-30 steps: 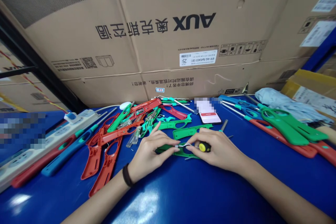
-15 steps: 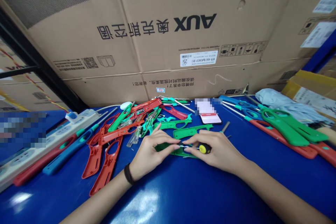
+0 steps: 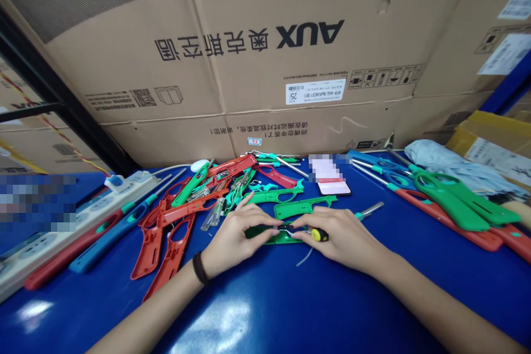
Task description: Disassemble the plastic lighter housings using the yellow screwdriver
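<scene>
The left hand (image 3: 238, 235) and right hand (image 3: 344, 232) work over the middle of the worktop (image 3: 257, 310), a smooth, glossy blue surface. Left thumb and fingertips are together, clamped on a small dark component (image 3: 285, 228), held above the worktop between the two hands. A thin white wire (image 3: 286, 232) runs beside it towards the right fingertips. The right hand is closed around a screwdriver (image 3: 320, 235) with a stubby black handle and rounded yellow end; whether its fingertips also grip the wire cannot be determined.

A hollow green plastic shell half (image 3: 286, 239) lies behind and below the fingertips; contact with them is unclear. A thin translucent strip (image 3: 305, 257) curves on the worktop just beside the right thumb. A metal tube (image 3: 372, 209) lies beyond the right hand.

Towards the worktop's far edge, left of centre, red shell halves (image 3: 177, 251) with looped openings overlap in a pile. A flat, glossy phone (image 3: 334, 187) lies near the far edge. Smooth green lighter bodies (image 3: 452, 202) rest toward the far right corner, near a wrinkled pale-blue cloth (image 3: 440, 157). Along the left edge runs a white plastic power strip (image 3: 89, 204).
</scene>
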`<state>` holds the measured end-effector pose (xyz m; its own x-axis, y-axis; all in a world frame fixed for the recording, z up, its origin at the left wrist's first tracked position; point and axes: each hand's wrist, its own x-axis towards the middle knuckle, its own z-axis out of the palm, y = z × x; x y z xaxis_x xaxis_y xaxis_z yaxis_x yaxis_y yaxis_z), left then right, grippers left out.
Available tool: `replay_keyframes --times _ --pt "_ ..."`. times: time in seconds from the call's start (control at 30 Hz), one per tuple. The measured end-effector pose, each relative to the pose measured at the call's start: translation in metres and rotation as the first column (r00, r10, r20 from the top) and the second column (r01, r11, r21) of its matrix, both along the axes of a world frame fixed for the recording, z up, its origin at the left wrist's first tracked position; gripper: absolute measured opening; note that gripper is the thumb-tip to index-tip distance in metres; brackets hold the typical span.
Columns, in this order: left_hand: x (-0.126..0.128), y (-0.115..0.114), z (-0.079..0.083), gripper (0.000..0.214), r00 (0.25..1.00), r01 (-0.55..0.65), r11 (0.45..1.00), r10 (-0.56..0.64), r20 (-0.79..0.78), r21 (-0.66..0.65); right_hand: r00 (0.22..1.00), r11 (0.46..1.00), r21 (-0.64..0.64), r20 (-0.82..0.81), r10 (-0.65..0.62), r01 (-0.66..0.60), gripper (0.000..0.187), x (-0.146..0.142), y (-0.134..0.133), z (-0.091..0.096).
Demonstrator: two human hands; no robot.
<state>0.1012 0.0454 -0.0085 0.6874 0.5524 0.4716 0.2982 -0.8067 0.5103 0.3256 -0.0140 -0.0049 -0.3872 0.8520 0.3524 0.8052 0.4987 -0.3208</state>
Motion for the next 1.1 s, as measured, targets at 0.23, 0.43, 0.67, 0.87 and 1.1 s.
replay_keyframes --times 0.23,0.43,0.67,0.87,1.1 --pt "0.001 0.000 0.001 0.016 1.000 0.002 1.000 -0.002 0.004 0.023 1.000 1.000 0.026 0.005 -0.007 0.007 0.015 0.001 0.001 0.001" --pt "0.001 -0.002 0.003 0.014 0.999 -0.026 0.999 0.027 0.018 -0.039 0.998 0.997 0.073 -0.050 -0.030 0.033 0.014 -0.001 -0.001 0.001" --pt "0.006 -0.011 0.002 0.011 0.988 -0.148 0.981 0.151 0.012 -0.126 0.995 0.979 0.190 -0.083 -0.057 0.072 0.014 -0.008 -0.002 0.000" --pt "0.010 -0.018 0.001 0.014 0.982 -0.182 0.977 0.187 0.035 -0.106 0.994 0.952 0.301 -0.066 0.089 -0.066 0.018 -0.015 -0.005 -0.001" --pt "0.013 -0.022 0.001 0.016 0.988 -0.152 0.987 0.154 0.035 -0.043 0.983 0.909 0.378 0.017 0.184 -0.176 0.024 -0.018 -0.006 -0.002"
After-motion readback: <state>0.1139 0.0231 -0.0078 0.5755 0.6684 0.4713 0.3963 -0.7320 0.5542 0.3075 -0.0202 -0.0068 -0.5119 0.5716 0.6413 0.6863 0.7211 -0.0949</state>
